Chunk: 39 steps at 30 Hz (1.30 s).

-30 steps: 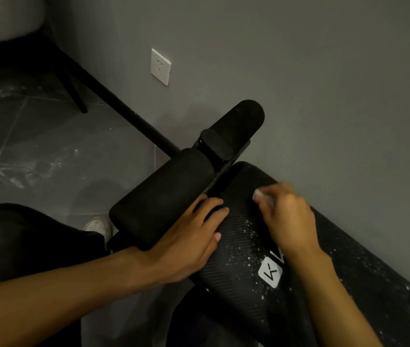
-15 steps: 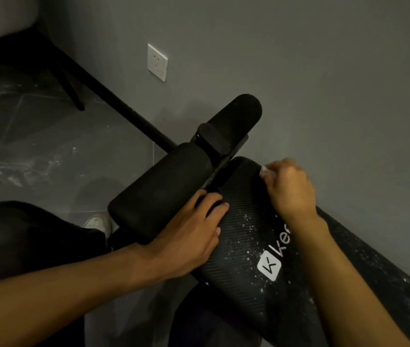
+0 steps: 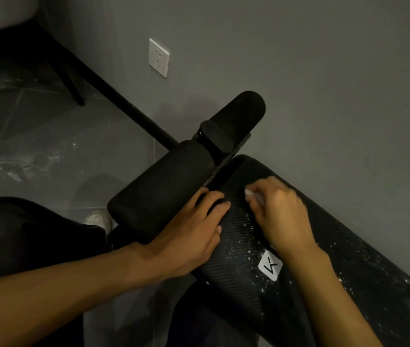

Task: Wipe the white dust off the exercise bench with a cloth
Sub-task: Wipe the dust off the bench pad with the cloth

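Note:
The black ribbed exercise bench (image 3: 239,266) runs from centre to lower right along the grey wall, speckled with white dust around its white logo patch (image 3: 270,265) and further right. My right hand (image 3: 279,216) is bunched over a small white cloth (image 3: 250,192) and presses it on the pad near its upper end; only a corner of the cloth shows past my fingers. My left hand (image 3: 193,231) lies flat with straight fingers on the pad's left edge, next to the foam roller (image 3: 163,186).
A second foam roller (image 3: 239,113) sticks up behind the first, close to the wall. A white wall socket (image 3: 158,57) sits above. Dark tiled floor (image 3: 36,146) with white smears lies left, with a black chair leg (image 3: 70,83) and a white shoe (image 3: 97,217).
My right hand slid the cloth from the pad's far top edge back down and toward me along the pad. My left hand stayed in place.

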### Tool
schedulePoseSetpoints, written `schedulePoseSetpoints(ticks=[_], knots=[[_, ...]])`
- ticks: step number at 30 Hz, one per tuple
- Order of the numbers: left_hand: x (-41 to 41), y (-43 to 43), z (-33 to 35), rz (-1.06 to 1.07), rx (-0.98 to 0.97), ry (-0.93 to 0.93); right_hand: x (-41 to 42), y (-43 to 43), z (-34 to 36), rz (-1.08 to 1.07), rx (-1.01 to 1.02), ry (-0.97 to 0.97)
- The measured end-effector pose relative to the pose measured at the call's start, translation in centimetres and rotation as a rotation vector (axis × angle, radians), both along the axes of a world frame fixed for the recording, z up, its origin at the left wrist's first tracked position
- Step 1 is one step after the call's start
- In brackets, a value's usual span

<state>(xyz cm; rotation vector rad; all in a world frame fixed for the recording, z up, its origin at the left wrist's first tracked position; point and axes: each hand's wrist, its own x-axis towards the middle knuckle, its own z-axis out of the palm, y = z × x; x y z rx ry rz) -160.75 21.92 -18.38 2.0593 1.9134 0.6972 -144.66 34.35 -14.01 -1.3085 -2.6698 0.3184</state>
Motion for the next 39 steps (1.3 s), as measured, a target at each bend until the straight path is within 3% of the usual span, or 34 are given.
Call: schedulePoseSetpoints(ticks=[4,11,16,22,27,39], knots=[[-0.1,0.0,-0.6,-0.009,-0.001,0.009,1.5,-5.4,0.1,0.158,-0.16,0.085],[-0.3,-0.2,-0.1,-0.027,0.016,-0.044,1.1,-3.3,0.0,-0.035,-0.022,0.095],[-0.5,-0.1,-0.4,-0.056,0.015,-0.103,2.6,-9.7,-0.3,0.187,-0.217,0.132],[-0.6,-0.2,-0.3,-0.048,0.026,-0.08,2.1,-8.6,-0.3,0.017,-0.002,0.098],[-0.4,-0.1,-0.5,-0.019,0.027,-0.011,2.7,-12.2,-0.8,0.192,-0.128,0.119],[-0.3,-0.3,-0.8,-0.008,0.002,0.048,3.6,-14.8,-2.4,0.173,0.109,0.184]])
